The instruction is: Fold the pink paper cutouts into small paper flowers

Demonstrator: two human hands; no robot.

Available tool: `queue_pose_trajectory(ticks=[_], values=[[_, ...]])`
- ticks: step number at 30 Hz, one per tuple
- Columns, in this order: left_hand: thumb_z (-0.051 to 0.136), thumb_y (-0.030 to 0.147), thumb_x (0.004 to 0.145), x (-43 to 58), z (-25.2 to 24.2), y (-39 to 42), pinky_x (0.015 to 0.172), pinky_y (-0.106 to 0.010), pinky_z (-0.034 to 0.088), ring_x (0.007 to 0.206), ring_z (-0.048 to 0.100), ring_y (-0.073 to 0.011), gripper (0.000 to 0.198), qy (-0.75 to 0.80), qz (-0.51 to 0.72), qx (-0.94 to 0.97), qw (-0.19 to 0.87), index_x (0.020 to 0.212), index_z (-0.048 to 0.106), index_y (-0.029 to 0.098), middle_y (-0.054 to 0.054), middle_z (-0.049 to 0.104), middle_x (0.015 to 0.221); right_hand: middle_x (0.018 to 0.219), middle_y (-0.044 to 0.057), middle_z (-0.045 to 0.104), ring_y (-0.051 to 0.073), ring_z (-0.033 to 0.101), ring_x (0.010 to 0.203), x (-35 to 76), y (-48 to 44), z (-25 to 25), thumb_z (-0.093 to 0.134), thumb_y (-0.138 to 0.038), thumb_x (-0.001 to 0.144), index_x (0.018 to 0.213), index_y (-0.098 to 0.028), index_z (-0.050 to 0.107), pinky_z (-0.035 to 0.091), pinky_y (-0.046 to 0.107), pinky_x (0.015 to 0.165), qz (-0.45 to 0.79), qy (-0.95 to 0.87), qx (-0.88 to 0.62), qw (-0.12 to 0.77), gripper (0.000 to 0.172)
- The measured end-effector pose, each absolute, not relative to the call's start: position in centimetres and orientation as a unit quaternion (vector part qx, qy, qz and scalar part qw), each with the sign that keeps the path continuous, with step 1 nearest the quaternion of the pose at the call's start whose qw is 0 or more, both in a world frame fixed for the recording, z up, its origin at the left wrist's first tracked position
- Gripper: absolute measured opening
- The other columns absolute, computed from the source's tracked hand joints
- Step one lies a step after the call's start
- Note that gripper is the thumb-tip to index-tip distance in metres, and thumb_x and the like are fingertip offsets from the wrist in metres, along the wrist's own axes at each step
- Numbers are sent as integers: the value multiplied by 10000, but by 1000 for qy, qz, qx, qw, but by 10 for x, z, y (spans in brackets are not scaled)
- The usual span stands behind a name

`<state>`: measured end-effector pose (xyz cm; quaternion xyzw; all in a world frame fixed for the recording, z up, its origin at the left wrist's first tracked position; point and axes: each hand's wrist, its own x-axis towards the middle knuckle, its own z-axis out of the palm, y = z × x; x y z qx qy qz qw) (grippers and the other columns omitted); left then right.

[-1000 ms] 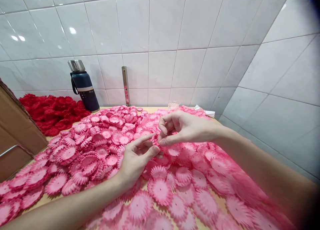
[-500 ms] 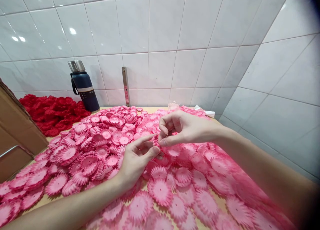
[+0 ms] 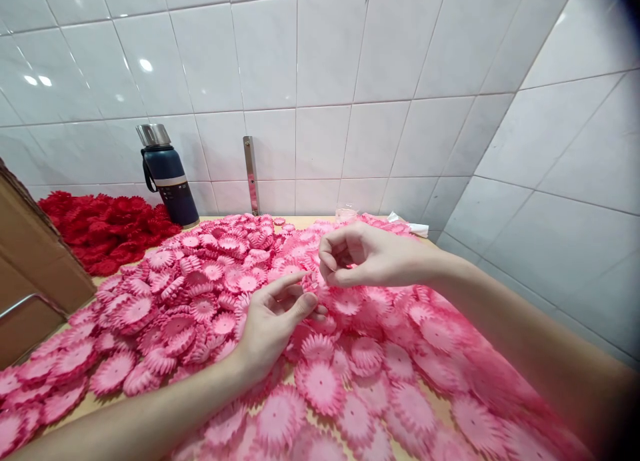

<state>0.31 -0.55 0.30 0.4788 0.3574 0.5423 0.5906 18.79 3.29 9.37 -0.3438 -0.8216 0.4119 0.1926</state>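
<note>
Over the middle of a pile of pink scalloped flower discs (image 3: 323,384), my two hands nearly meet. My left hand (image 3: 275,314) is on the left, palm turned inward, with a small pink flower disc (image 3: 311,284) between its thumb and index finger. Close beside that disc, on the right, my right hand (image 3: 357,254) has its thumb and fingers curled into a pinch. Whether anything thin is in that pinch cannot be made out. The discs below have frilled darker edges, and several show a small hole in the centre.
A dark blue bottle (image 3: 173,184) with a steel cap stands at the back left, beside a heap of red flower pieces (image 3: 107,231). A cardboard box (image 3: 35,267) borders the left side. A clear cup (image 3: 346,212) and white paper (image 3: 410,225) lie near the tiled wall (image 3: 320,61).
My right hand has risen very slightly, its thumb shifting up and away from the small disc. My left hand has stayed almost still. The view has shifted a little.
</note>
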Motion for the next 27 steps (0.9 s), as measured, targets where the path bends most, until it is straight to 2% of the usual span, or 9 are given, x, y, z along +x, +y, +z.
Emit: queue_pose_trajectory(ticks=[6, 10, 14, 17, 19, 23, 27], values=[[763, 395, 714, 3, 4, -7, 573, -247, 557, 580, 663, -137, 334, 353, 538, 498, 582, 907, 661, 141, 3, 648, 667, 675, -4, 565, 109, 458, 582, 195, 42, 90, 528, -128, 722, 741, -170, 632, 338, 244, 497, 362, -838, -362, 188, 114], [764, 371, 723, 3, 3, -7, 600, -246, 559, 599, 665, -134, 365, 351, 539, 494, 584, 987, 659, 143, -8, 664, 710, 579, -11, 549, 101, 405, 509, 191, 38, 93, 534, -168, 728, 750, -175, 716, 280, 247, 441, 299, -843, -421, 150, 183], [779, 344, 709, 3, 3, -5, 636, -263, 567, 624, 668, -136, 421, 346, 543, 489, 588, 1067, 665, 152, -19, 682, 762, 579, -7, 556, 105, 446, 529, 182, 31, 92, 626, -273, 739, 667, -165, 650, 316, 240, 452, 276, -853, -409, 168, 133], [790, 346, 693, 3, 1, -5, 621, -281, 572, 605, 663, -139, 450, 350, 546, 485, 587, 1086, 671, 163, -20, 690, 765, 604, -19, 567, 108, 486, 542, 179, 30, 88, 705, -329, 691, 717, -174, 565, 352, 230, 467, 237, -850, -416, 219, 211], [790, 342, 693, 2, 0, -5, 616, -270, 568, 611, 658, -132, 432, 349, 547, 486, 585, 1073, 682, 167, -24, 699, 777, 604, -19, 577, 110, 502, 538, 178, 30, 87, 699, -337, 700, 726, -175, 552, 357, 227, 465, 228, -849, -425, 217, 221], [807, 295, 677, 2, 0, -5, 663, -238, 559, 762, 662, -146, 374, 354, 558, 482, 575, 1018, 712, 177, -37, 721, 860, 531, -33, 510, 86, 435, 497, 178, 29, 88, 606, -290, 764, 566, -171, 506, 308, 227, 445, 226, -869, -403, 176, 251], [785, 264, 709, 1, 1, -5, 737, -226, 537, 821, 653, -146, 285, 355, 551, 513, 554, 977, 739, 177, -24, 719, 827, 555, -38, 517, 84, 436, 507, 175, 26, 89, 568, -195, 725, 583, -175, 501, 296, 219, 429, 263, -863, -402, 159, 158]])
